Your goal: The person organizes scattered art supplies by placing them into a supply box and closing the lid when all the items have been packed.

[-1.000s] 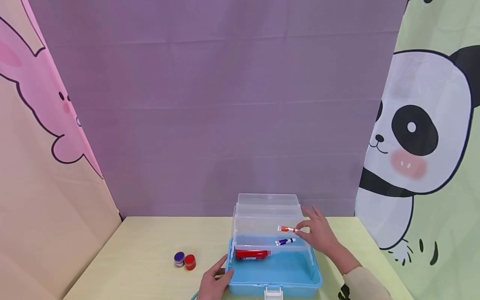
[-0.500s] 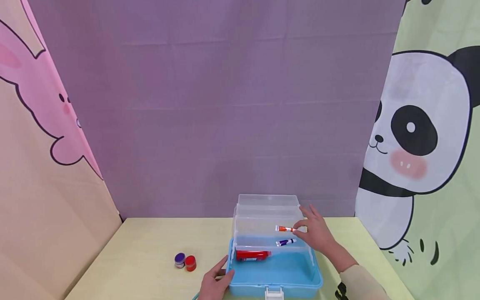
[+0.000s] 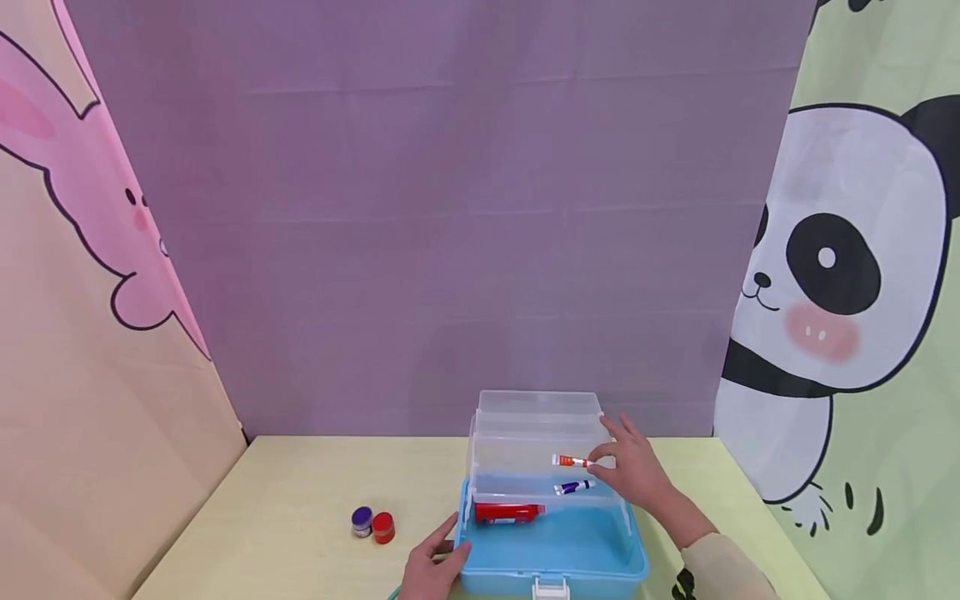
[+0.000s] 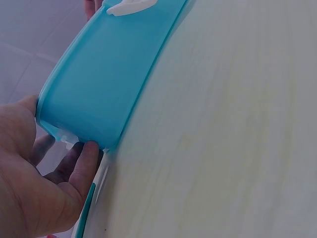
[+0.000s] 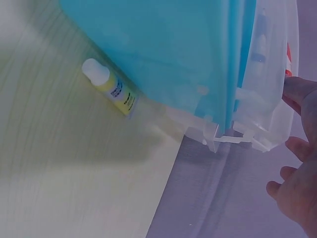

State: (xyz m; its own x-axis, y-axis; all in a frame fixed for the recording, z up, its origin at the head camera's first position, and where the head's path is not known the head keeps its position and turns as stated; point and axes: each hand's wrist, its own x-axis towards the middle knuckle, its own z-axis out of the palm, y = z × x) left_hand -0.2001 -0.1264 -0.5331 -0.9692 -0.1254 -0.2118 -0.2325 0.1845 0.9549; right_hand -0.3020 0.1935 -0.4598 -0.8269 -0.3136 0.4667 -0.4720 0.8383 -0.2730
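Tube (image 3: 570, 461), orange, likely light, squeezable: my right hand (image 3: 630, 467) pinches its three-o'clock end while my left hand (image 3: 431, 565) grips the box (image 3: 555, 546) at eight o'clock.

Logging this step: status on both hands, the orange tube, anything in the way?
Left hand grips blue case. Right hand pinches orange tube by one end. Purple tube just below in head view; nothing visibly blocking.

We can read no word, number or brand here. On the yellow tube (image 5: 119, 94) we see print in 2 colours, blue and black, too blurred for us to read. The pale label on the red bottle (image 3: 508, 511) and the pale marks on the orange tube (image 3: 570, 461) are too small to make out.
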